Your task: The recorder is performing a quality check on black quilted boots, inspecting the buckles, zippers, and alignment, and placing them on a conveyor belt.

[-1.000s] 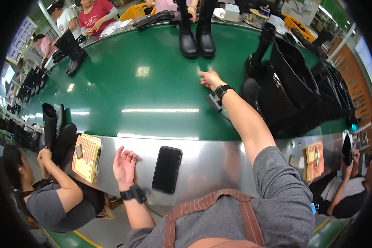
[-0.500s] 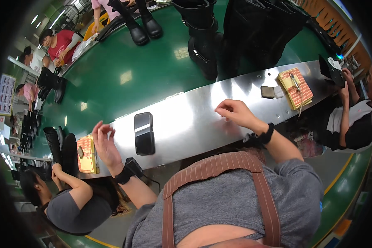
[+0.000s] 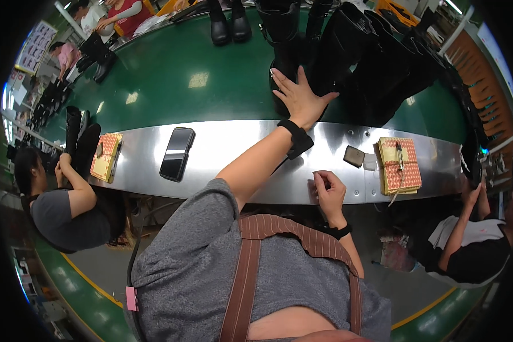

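Since half a second ago, our left hand (image 3: 303,105) has reached out from beside the phone (image 3: 176,154) to the boots beyond it on the right.

From the head view we count one phone, and two red-patterned pads (image 3: 410,168), one to the phone's left and one well to its right, each with one pen. Between the phone and the right-hand pad, nearer that pad, lie one dark square block (image 3: 354,156) and one pale square piece (image 3: 370,162). Two black boots stand as a pair (image 3: 220,31) across the green worktop (image 3: 228,85), beyond the phone and slightly to its right. Farther right we see a cluster of black boots (image 3: 387,74), too merged to count. Print on the wall chart (image 3: 34,45), far left of the phone, is too small for us to read.

Our left fingers are spread wide over the foot of one black boot (image 3: 284,54), right of and beyond the phone; we cannot tell whether they touch it. Our right hand (image 3: 331,196), right of the phone at the near edge, has its fingers loosely curled around nothing.
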Action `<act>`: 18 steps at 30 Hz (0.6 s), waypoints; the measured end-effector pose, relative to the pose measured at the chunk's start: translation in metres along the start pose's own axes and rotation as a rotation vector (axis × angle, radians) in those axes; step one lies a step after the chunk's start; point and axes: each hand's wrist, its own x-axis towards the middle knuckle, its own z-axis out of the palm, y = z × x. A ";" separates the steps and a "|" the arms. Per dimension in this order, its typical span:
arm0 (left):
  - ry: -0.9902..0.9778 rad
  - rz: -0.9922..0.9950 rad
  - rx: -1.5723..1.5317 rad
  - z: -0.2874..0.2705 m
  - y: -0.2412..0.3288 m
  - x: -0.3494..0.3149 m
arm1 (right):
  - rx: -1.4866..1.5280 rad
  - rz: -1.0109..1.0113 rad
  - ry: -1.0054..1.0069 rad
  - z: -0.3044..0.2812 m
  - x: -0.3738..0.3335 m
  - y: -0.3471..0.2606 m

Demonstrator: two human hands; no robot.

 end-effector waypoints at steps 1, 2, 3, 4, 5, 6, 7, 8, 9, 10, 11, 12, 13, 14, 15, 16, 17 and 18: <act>0.160 -0.010 -0.001 0.014 0.001 0.003 | 0.012 0.004 -0.012 0.000 -0.001 0.002; 0.203 -0.029 -0.009 0.021 -0.001 0.007 | 0.036 0.009 -0.032 0.000 -0.002 0.001; 0.238 -0.034 -0.006 0.023 0.001 0.009 | 0.060 0.009 -0.039 0.001 -0.002 0.005; 0.280 -0.028 -0.001 0.026 0.001 0.010 | 0.058 -0.001 -0.037 0.002 -0.005 0.008; 0.328 -0.024 0.007 0.028 -0.002 0.013 | 0.057 -0.014 -0.041 0.003 -0.006 0.009; 0.353 -0.007 -0.043 0.030 -0.002 0.015 | 0.016 -0.035 -0.034 0.001 -0.007 0.009; 0.428 0.010 -0.017 0.030 -0.006 0.017 | -0.013 -0.066 -0.032 0.001 -0.008 0.007; 0.429 -0.018 -0.096 0.029 -0.019 0.024 | -0.033 -0.080 -0.027 0.002 -0.010 0.003; 0.426 -0.040 -0.175 0.026 -0.034 0.033 | -0.049 -0.092 -0.020 0.003 -0.010 0.000; 0.546 0.000 -0.155 0.015 -0.043 0.039 | -0.038 -0.099 -0.032 0.002 -0.010 0.004; 0.549 -0.020 -0.187 0.002 -0.054 0.046 | -0.067 -0.116 -0.022 0.003 -0.009 0.009; 0.574 -0.025 -0.189 -0.012 -0.065 0.054 | -0.093 -0.130 -0.008 0.004 -0.007 0.017; 0.586 -0.035 -0.239 -0.035 -0.068 0.062 | -0.117 -0.132 0.013 0.003 -0.008 0.009; 0.633 -0.020 -0.130 -0.053 -0.077 0.073 | -0.163 -0.148 0.018 0.002 -0.008 0.006; 0.674 -0.003 -0.022 -0.070 -0.089 0.085 | -0.210 -0.157 0.027 0.001 -0.008 0.005; 0.726 0.014 0.049 -0.095 -0.105 0.089 | -0.172 -0.145 0.011 0.005 -0.003 0.013; 0.787 0.002 0.066 -0.133 -0.123 0.090 | -0.214 -0.213 -0.004 0.008 -0.001 0.003; 0.818 0.060 0.104 -0.151 -0.126 0.100 | -0.233 -0.255 0.023 0.006 -0.001 0.000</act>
